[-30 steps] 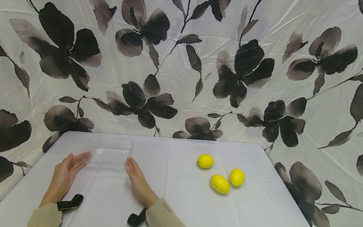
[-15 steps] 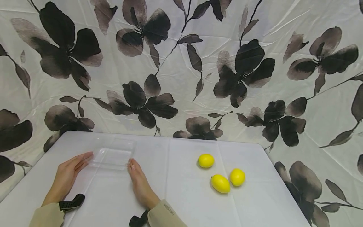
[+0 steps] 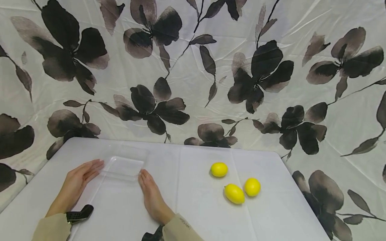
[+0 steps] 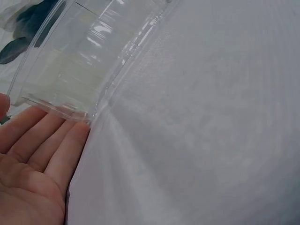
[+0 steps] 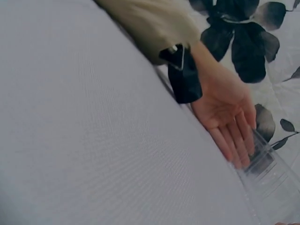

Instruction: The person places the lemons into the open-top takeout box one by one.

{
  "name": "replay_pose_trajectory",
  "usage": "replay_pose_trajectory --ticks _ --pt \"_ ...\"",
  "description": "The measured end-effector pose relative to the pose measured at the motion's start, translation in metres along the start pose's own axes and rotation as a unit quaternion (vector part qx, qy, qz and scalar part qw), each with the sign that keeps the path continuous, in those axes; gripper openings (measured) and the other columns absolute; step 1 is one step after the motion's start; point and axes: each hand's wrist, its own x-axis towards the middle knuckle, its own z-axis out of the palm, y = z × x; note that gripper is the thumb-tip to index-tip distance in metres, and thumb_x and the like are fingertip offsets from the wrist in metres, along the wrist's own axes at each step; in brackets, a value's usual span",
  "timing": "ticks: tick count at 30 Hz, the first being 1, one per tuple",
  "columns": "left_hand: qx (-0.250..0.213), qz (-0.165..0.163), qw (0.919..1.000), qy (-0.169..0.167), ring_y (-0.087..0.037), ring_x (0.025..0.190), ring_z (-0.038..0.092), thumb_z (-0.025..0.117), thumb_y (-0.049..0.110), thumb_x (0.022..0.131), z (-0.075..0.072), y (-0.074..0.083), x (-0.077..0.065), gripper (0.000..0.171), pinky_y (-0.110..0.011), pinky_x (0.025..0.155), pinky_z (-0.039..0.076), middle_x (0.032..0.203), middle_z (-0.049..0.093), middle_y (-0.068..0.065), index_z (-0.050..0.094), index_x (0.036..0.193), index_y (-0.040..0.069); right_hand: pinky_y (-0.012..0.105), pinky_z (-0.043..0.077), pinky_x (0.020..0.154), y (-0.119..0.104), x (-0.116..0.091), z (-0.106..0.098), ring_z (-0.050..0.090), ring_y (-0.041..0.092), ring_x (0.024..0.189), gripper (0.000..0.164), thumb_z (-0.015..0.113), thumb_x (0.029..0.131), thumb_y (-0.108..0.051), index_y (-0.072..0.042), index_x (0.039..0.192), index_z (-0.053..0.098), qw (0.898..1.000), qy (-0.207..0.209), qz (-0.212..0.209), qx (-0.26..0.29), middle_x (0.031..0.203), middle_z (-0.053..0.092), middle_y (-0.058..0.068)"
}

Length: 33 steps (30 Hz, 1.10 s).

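Note:
A clear plastic container (image 3: 126, 167) sits on the left part of the table, between my two hands. The straight fingers of my left hand (image 3: 80, 179) press against its left end. In the left wrist view, that same left hand (image 4: 42, 154) shows its palm, fingertips right at the container's end wall (image 4: 61, 110). At the opposite end, my right hand (image 3: 152, 194) touches the container with straight fingers held together. The right wrist view shows the left hand's palm (image 5: 225, 112) across from it, beside the container (image 5: 276, 173).
Three yellow lemons (image 3: 234, 193), (image 3: 252, 186), (image 3: 219, 169) lie grouped on the right half of the white table (image 3: 193, 207). Behind the far edge hangs a pale cloth (image 3: 208, 110) with dark flowers. Black devices (image 3: 79, 214) are strapped at both wrists.
Both hands have shifted slightly to the right, and the container has slid with them. My left fingers have come closer against its end. The lemons have not moved.

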Motion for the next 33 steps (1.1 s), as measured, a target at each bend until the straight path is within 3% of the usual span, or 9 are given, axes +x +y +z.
replay_pose_trajectory --ticks 8,16,20,26,33 --pt "0.061 -0.028 0.9977 -0.007 0.006 0.115 0.058 0.044 0.042 0.105 0.019 0.005 0.006 0.076 -0.018 0.093 0.049 0.14 0.056 0.007 0.015 0.154 -0.01 0.044 0.0 0.122 -0.012 -0.015 -0.019 0.005 0.032 0.151 0.082 0.02 0.104 -0.057 0.005 0.156 0.003 0.998 -0.026 0.021 0.047 0.165 0.004 0.02" --pt "0.076 -0.021 0.9961 -0.038 0.006 0.116 0.057 0.042 0.039 0.107 0.034 0.004 0.014 0.074 -0.019 0.095 0.048 0.133 0.059 0.011 0.015 0.152 -0.013 0.043 -0.002 0.121 -0.021 -0.027 -0.034 -0.001 0.035 0.151 0.083 0.019 0.105 -0.054 0.008 0.154 -0.002 0.993 -0.053 0.042 0.096 0.163 -0.003 0.024" --pt "0.099 -0.025 0.9938 -0.044 0.006 0.117 0.056 0.039 0.038 0.108 0.042 0.004 0.02 0.07 -0.018 0.096 0.047 0.141 0.056 0.001 0.018 0.152 -0.012 0.042 -0.003 0.121 -0.025 -0.034 -0.039 -0.003 0.035 0.151 0.085 0.02 0.104 -0.055 0.008 0.154 -0.005 0.988 -0.061 0.054 0.13 0.163 -0.006 0.023" --pt "0.155 -0.039 0.9857 -0.053 0.004 0.123 0.052 0.034 0.038 0.109 0.057 0.003 0.029 0.065 -0.018 0.098 0.045 0.154 0.032 -0.026 0.021 0.153 -0.008 0.04 -0.002 0.122 -0.031 -0.048 -0.05 -0.004 0.033 0.151 0.088 0.021 0.103 -0.059 0.007 0.154 -0.007 0.977 -0.078 0.074 0.184 0.163 -0.008 0.022" --pt "0.167 -0.043 0.9829 -0.066 -0.011 0.134 0.046 0.031 0.029 0.11 0.076 0.001 0.039 0.057 -0.02 0.101 0.044 0.153 0.034 -0.027 0.022 0.153 -0.007 0.041 -0.001 0.122 -0.038 -0.063 -0.06 -0.004 0.034 0.151 0.09 0.021 0.103 -0.061 0.008 0.154 -0.01 0.965 -0.085 0.082 0.233 0.162 -0.011 0.023"
